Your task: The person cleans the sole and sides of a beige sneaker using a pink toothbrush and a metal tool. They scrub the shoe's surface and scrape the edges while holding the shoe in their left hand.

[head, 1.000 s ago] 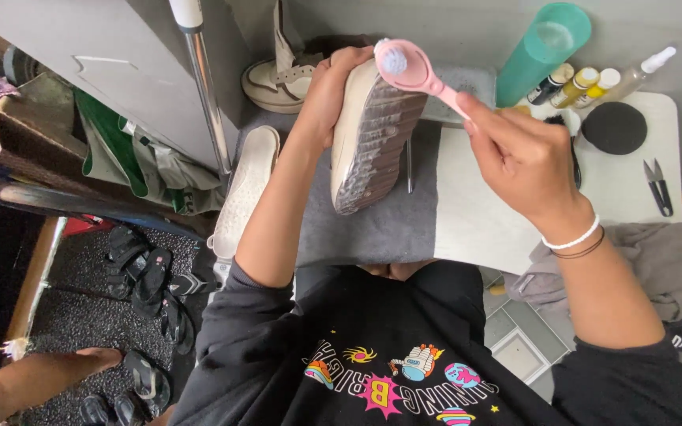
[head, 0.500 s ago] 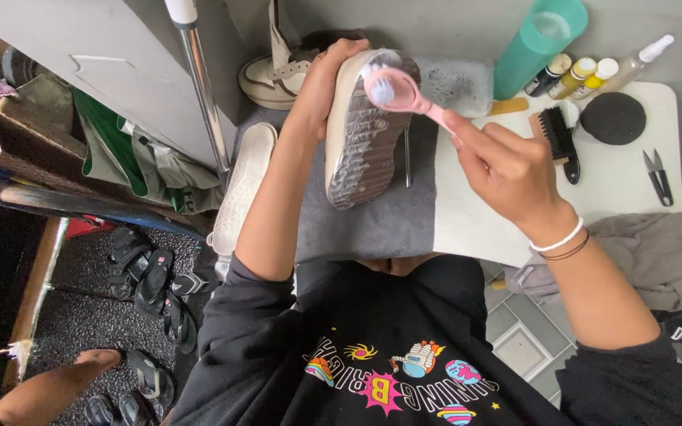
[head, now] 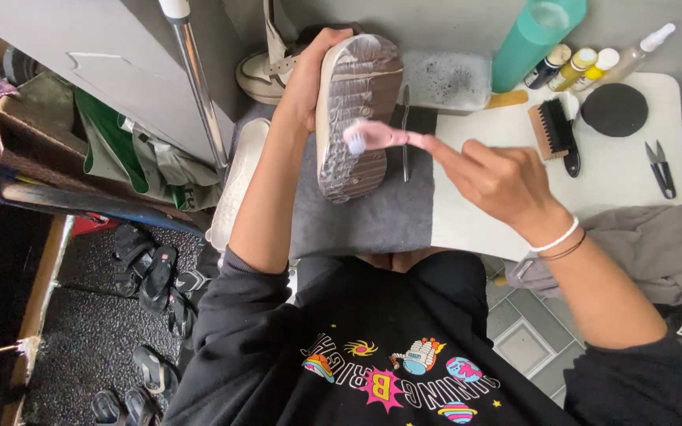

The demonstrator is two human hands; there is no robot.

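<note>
My left hand grips a shoe by its side and holds it sole-up over a grey cloth on the white table. The sole is grey and ridged, with a pale rim. My right hand holds a pink toothbrush, index finger stretched along the handle. The brush head rests on the middle of the sole.
A wooden brush, a black round pad, small snips, a teal bottle and small bottles stand on the table. A second shoe sits behind, a white insole at left. Sandals lie on the floor.
The toothbrush has moved down from the shoe's far end to the middle of the sole. The shoe has tilted flatter, showing more of its sole.
</note>
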